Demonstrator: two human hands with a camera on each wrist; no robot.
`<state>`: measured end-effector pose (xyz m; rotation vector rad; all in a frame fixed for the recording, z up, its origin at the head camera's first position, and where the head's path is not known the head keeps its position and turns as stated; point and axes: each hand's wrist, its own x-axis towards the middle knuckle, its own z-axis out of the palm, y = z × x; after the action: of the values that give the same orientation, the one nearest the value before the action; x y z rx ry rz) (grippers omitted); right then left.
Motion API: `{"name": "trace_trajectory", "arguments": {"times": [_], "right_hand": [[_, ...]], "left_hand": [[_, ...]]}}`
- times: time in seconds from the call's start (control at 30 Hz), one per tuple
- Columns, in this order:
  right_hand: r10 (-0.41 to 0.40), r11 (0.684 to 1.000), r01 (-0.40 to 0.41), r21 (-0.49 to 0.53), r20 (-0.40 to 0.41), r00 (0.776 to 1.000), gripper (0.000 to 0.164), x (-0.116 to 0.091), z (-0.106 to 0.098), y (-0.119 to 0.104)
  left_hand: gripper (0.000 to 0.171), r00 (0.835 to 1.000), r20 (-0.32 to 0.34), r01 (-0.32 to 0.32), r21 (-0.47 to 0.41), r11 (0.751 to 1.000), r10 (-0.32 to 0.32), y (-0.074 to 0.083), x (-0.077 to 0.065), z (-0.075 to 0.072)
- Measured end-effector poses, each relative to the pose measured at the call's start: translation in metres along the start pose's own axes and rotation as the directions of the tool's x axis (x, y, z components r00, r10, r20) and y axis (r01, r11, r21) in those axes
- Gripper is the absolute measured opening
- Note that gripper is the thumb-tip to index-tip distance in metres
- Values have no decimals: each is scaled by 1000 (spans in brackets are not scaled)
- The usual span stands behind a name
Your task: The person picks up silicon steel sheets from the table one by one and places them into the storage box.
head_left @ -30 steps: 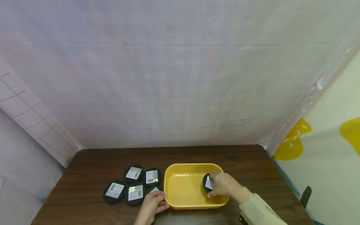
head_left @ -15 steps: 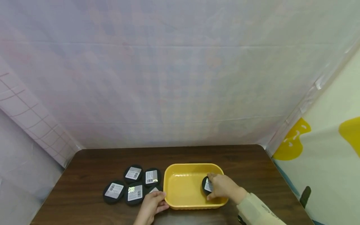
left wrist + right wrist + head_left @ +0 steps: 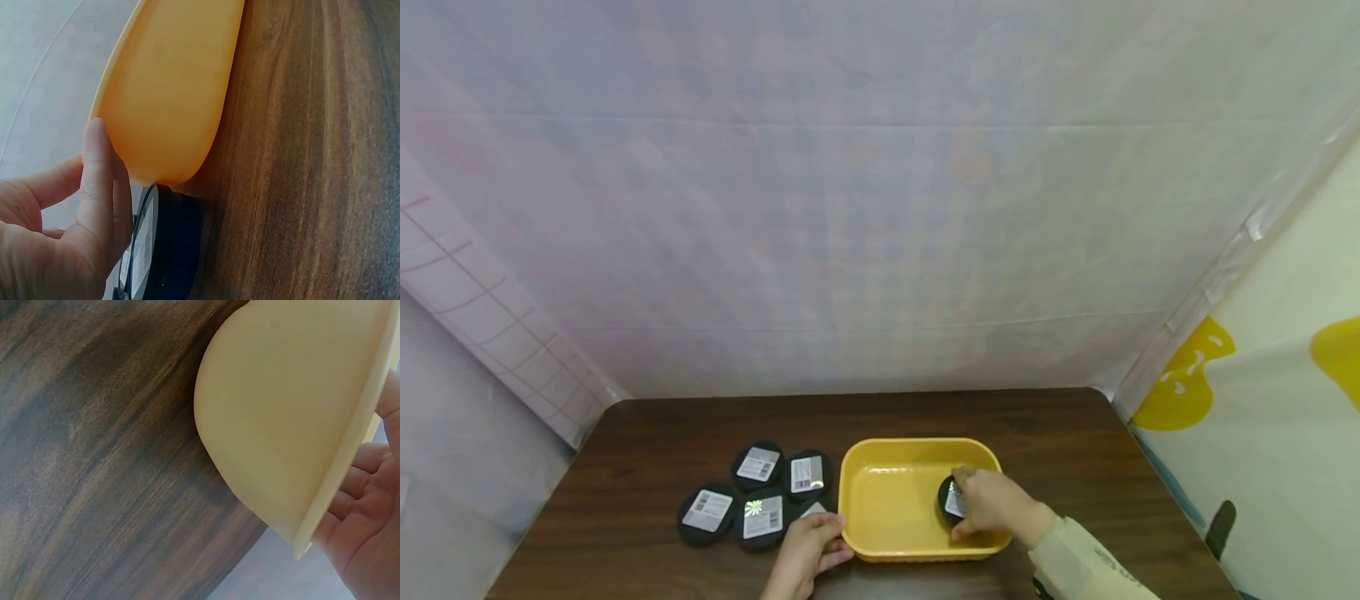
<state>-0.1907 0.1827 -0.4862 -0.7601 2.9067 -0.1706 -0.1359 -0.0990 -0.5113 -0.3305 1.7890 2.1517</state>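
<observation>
A shallow yellow plastic basin sits on the dark wooden table. At its near left corner my left hand holds the rim, and in the left wrist view the fingers lie against the outer wall. Inside the basin, toward the right, my right hand grips a round, flat black container with a white barcode label. The right wrist view shows the palm behind the basin wall, which hides the container there. Next to the left hand lies another such black container, partly covered in the head view.
Left of the basin lie several more black containers, label side up, close together. A pale cloth hangs behind the table's far edge. A dark, rounded object stands by the right edge.
My right hand has moved slightly toward me and left inside the basin, with the black container in its grip. My left hand has stayed at the rim.
</observation>
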Motion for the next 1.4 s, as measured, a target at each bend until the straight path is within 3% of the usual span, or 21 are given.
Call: {"name": "trace_trajectory", "arguments": {"times": [0.87,1.4], "right_hand": [[-20,1000,19,23,27,999,92,-2,13,6],[-34,999,33,18,3,999,94,3,19,5]], "left_hand": [[30,1000,-12,27,3,1000,-27,-2,0,6],[27,1000,-20,-16,17,1000,16,0,1,3]]}}
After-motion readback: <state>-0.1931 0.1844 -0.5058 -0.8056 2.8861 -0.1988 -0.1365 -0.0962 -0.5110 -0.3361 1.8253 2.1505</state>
